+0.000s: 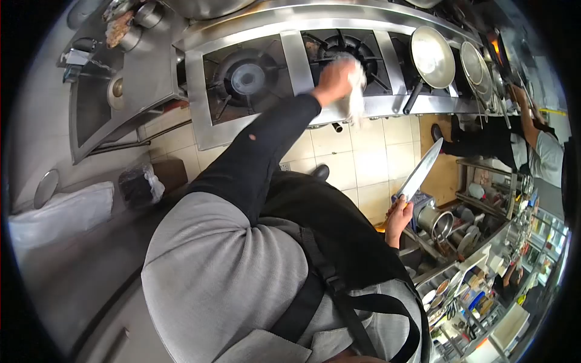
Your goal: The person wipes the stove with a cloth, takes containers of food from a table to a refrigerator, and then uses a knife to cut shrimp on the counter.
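Observation:
My left hand [336,80] reaches over the stove's middle burner [348,51], closed around a white cloth [356,100]. The cloth is blurred and hangs down past the front edge of the stove [296,60]. Lower on the right, my right hand [397,219] grips a large kitchen knife [422,171]. Its broad blade points away from me, up and to the right, over the tiled floor. A bit of yellowish handle shows below the fingers.
A frying pan [433,57] sits on the right burner, its black handle toward the floor. Another person [535,142] stands at the far right by the stove. Racks with pots [434,222] stand at lower right. A steel counter [145,60] adjoins on the left.

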`<state>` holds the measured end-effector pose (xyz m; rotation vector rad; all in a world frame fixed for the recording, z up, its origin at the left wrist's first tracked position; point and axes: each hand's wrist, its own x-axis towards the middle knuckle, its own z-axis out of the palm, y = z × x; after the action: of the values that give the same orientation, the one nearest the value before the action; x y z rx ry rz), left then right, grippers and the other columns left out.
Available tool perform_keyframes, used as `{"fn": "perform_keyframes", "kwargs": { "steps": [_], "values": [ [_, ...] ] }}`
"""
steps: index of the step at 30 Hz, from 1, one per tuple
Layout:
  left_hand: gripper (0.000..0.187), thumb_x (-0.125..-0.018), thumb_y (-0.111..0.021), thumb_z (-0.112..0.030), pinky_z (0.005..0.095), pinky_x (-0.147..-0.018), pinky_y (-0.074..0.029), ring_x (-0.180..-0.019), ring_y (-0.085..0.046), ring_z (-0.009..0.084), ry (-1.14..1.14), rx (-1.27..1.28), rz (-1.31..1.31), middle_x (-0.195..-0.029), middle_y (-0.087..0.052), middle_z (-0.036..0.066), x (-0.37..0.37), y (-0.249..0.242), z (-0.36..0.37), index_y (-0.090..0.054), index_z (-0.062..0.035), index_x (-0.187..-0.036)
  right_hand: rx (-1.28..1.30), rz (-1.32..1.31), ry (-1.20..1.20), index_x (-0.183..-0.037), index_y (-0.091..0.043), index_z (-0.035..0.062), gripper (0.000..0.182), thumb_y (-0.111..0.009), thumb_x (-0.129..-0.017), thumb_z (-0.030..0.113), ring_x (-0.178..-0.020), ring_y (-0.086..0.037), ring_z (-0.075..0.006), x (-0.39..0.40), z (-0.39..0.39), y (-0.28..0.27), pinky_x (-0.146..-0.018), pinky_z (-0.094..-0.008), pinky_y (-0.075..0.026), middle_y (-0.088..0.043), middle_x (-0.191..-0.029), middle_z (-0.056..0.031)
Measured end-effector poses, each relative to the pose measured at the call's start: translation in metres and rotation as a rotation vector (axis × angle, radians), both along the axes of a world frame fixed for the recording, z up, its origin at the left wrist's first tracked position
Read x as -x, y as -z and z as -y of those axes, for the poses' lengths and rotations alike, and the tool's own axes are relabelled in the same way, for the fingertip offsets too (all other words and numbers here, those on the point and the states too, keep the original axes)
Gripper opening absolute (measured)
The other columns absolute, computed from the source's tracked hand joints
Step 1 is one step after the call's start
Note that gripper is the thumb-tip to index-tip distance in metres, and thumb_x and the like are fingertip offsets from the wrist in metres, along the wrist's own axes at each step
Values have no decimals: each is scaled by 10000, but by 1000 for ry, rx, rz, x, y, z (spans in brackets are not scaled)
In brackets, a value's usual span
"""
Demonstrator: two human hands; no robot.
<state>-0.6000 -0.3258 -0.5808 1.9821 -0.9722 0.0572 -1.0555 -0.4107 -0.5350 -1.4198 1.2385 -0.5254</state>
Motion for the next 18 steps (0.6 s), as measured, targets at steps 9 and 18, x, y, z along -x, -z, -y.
{"fn": "perform_keyframes", "kwargs": {
  "steps": [9, 18],
  "values": [
    [239, -844, -640, -135, 500, -779, -522, -916, -671, 369, 309, -313, 18, -969, -673, 169, 12, 33, -42, -657, -69, -1073, -61, 75, 200, -868, -414, 134, 275, -562, -1044, 284, -493, -411, -60, -19, -87, 20, -418, -242, -296, -426, -624, 41],
    [574, -696, -593, 20, 471, -960, -464, -1125, -567, 376, -88, -596, -178, -1138, -606, 169, 29, 30, -488, -605, -67, -1264, -44, 65, 27, -896, -462, 115, 248, -570, -1042, 283, -497, -396, -54, -66, -110, 26, -423, -238, -315, -443, -654, 45]
  ]
}}
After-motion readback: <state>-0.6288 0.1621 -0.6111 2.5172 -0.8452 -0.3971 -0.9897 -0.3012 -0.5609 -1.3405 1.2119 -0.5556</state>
